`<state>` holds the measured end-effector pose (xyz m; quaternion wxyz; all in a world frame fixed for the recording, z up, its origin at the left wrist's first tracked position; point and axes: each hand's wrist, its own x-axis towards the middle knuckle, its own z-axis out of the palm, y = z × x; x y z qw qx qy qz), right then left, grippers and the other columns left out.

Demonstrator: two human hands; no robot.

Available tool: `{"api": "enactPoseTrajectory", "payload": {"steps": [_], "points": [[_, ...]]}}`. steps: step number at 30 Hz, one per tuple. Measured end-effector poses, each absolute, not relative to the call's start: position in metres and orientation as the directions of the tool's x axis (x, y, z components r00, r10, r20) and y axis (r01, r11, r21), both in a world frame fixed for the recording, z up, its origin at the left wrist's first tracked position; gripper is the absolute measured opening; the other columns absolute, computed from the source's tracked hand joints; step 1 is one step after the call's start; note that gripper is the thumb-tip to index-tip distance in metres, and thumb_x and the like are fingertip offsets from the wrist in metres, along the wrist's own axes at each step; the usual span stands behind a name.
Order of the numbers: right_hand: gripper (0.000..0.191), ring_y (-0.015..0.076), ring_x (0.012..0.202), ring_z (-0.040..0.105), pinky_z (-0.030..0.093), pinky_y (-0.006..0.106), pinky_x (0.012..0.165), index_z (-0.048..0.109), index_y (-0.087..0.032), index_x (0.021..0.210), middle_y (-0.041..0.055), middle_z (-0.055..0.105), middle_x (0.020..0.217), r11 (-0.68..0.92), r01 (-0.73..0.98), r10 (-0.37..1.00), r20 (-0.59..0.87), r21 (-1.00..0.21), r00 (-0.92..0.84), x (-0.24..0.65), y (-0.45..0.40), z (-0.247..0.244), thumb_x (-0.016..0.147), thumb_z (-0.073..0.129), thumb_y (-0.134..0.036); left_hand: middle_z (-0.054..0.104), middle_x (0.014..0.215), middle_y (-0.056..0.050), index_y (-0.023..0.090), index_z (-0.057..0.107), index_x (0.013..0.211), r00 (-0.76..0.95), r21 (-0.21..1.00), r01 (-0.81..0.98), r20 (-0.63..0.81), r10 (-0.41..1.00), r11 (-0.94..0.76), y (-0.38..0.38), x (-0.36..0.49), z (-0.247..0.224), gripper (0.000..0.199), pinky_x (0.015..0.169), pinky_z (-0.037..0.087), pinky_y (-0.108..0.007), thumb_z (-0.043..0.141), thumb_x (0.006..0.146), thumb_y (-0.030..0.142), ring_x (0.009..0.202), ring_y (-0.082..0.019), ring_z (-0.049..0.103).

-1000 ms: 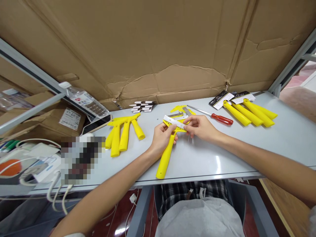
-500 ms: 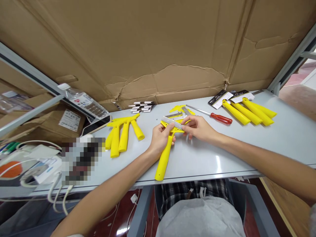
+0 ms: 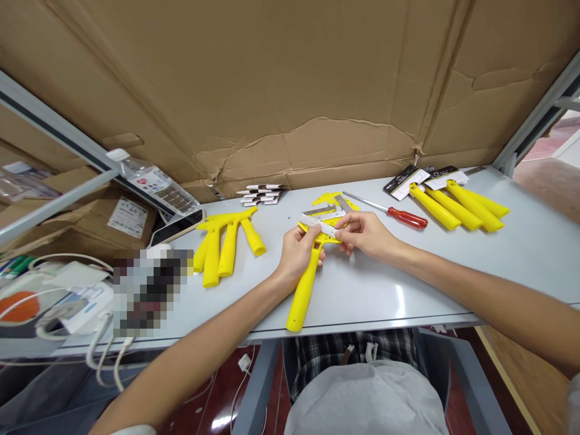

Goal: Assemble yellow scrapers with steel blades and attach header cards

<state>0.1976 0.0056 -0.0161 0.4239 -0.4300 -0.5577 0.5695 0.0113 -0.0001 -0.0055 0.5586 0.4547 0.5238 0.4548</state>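
Observation:
Near the table's front edge, my left hand [image 3: 298, 249] is closed around the head of a yellow scraper [image 3: 302, 296], its hollow handle angled toward me. A flat metal blade [image 3: 312, 225] lies across the scraper's head, with my left thumb on it. My right hand [image 3: 362, 234] pinches the blade's right end between thumb and fingers. Just behind my hands lie yellow plastic pieces [image 3: 327, 198] and more metal strips [image 3: 348, 204], partly covered by the scraper. A screwdriver [image 3: 405, 218] with a red handle rests right of them.
Several yellow scrapers [image 3: 229, 244] lie at the left, and more with black-and-white cards [image 3: 405, 182] at the right. Folded cards [image 3: 261, 194] sit at the back. A phone [image 3: 177, 228], a water bottle [image 3: 158, 187] and white cables [image 3: 97, 344] occupy the left side. Cardboard [image 3: 290, 78] walls off the back.
Both hands still hold the scraper and blade. They appear shifted very slightly right in view, and the blade sits a little lower against the scraper's head.

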Motion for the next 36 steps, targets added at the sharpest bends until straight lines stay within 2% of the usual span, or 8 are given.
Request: {"api": "enactPoseTrajectory", "payload": {"steps": [6, 10, 16, 19, 22, 25, 27, 36], "points": [[0.021, 0.0164, 0.062, 0.071, 0.058, 0.024, 0.051, 0.069, -0.017, 0.097, 0.0039, 0.074, 0.07, -0.099, -0.068, 0.957, -0.076, -0.993, -0.279, 0.196, 0.004, -0.016, 0.087, 0.083, -0.029, 0.059, 0.054, 0.002, 0.014, 0.066, 0.089, 0.027, 0.991, 0.01, -0.133, 0.991, 0.133, -0.005, 0.012, 0.0, 0.031, 0.036, 0.042, -0.023, 0.072, 0.081, 0.043, 0.039, -0.013, 0.053], [0.018, 0.0183, 0.07, 0.075, 0.059, 0.025, 0.053, 0.07, -0.016, 0.1, 0.0066, 0.077, 0.078, -0.144, -0.123, 0.953, -0.105, -0.982, -0.283, 0.197, 0.007, -0.016, 0.086, 0.08, -0.021, 0.06, 0.054, 0.001, 0.013, 0.067, 0.09, 0.028, 0.992, 0.008, -0.128, 0.991, 0.128, -0.006, 0.013, -0.001, 0.03, 0.035, 0.04, -0.023, 0.07, 0.081, 0.041, 0.038, -0.013, 0.052], [0.022, 0.0111, 0.05, 0.062, 0.054, 0.024, 0.05, 0.068, -0.017, 0.098, 0.0018, 0.074, 0.071, -0.062, -0.076, 0.98, -0.046, -0.995, -0.195, 0.198, 0.011, -0.018, 0.079, 0.08, -0.015, 0.066, 0.061, -0.001, 0.012, 0.069, 0.096, 0.047, 0.985, -0.069, -0.157, 0.987, 0.16, 0.001, 0.014, -0.01, 0.037, 0.04, 0.047, -0.024, 0.079, 0.077, 0.042, 0.044, -0.015, 0.06], [0.022, 0.0097, 0.048, 0.059, 0.052, 0.024, 0.05, 0.066, -0.017, 0.096, 0.0003, 0.073, 0.069, -0.034, -0.073, 0.988, -0.022, -0.997, -0.153, 0.199, 0.011, -0.017, 0.079, 0.08, -0.014, 0.072, 0.069, -0.004, 0.012, 0.071, 0.096, 0.092, 0.973, -0.137, -0.177, 0.98, 0.188, 0.005, 0.013, -0.013, 0.04, 0.046, 0.053, -0.027, 0.085, 0.073, 0.042, 0.051, -0.017, 0.065], [0.022, 0.0124, 0.054, 0.064, 0.054, 0.025, 0.05, 0.065, -0.018, 0.096, 0.0023, 0.074, 0.072, -0.078, -0.087, 0.984, -0.063, -0.993, -0.169, 0.2, 0.011, -0.016, 0.081, 0.081, -0.018, 0.072, 0.069, -0.005, 0.012, 0.072, 0.093, 0.105, 0.968, -0.152, -0.183, 0.977, 0.198, 0.005, 0.013, -0.014, 0.038, 0.046, 0.051, -0.027, 0.085, 0.073, 0.041, 0.051, -0.017, 0.064], [0.022, 0.0179, 0.069, 0.072, 0.057, 0.026, 0.051, 0.068, -0.016, 0.096, 0.0075, 0.076, 0.079, -0.162, -0.107, 0.957, -0.13, -0.981, -0.26, 0.201, 0.011, -0.017, 0.084, 0.084, -0.024, 0.07, 0.063, -0.005, 0.013, 0.071, 0.088, 0.081, 0.97, -0.134, -0.194, 0.978, 0.203, 0.005, 0.013, -0.013, 0.031, 0.044, 0.047, -0.026, 0.082, 0.076, 0.039, 0.047, -0.016, 0.061], [0.022, 0.0182, 0.072, 0.074, 0.057, 0.025, 0.052, 0.071, -0.014, 0.097, 0.0103, 0.077, 0.082, -0.199, -0.121, 0.94, -0.155, -0.972, -0.304, 0.2, 0.011, -0.018, 0.085, 0.085, -0.027, 0.07, 0.063, -0.006, 0.013, 0.071, 0.087, 0.071, 0.97, -0.138, -0.191, 0.979, 0.2, 0.005, 0.013, -0.013, 0.029, 0.045, 0.048, -0.026, 0.081, 0.076, 0.038, 0.049, -0.016, 0.062], [0.011, 0.0117, 0.06, 0.065, 0.051, 0.023, 0.048, 0.071, -0.012, 0.093, 0.0076, 0.074, 0.078, -0.229, -0.2, 0.955, -0.18, -0.953, -0.237, 0.197, 0.008, -0.011, 0.089, 0.081, -0.016, 0.072, 0.063, -0.006, 0.013, 0.073, 0.084, 0.067, 0.972, -0.162, -0.162, 0.985, 0.171, 0.005, 0.013, -0.017, 0.032, 0.05, 0.051, -0.028, 0.081, 0.074, 0.043, 0.054, -0.019, 0.066]]}}
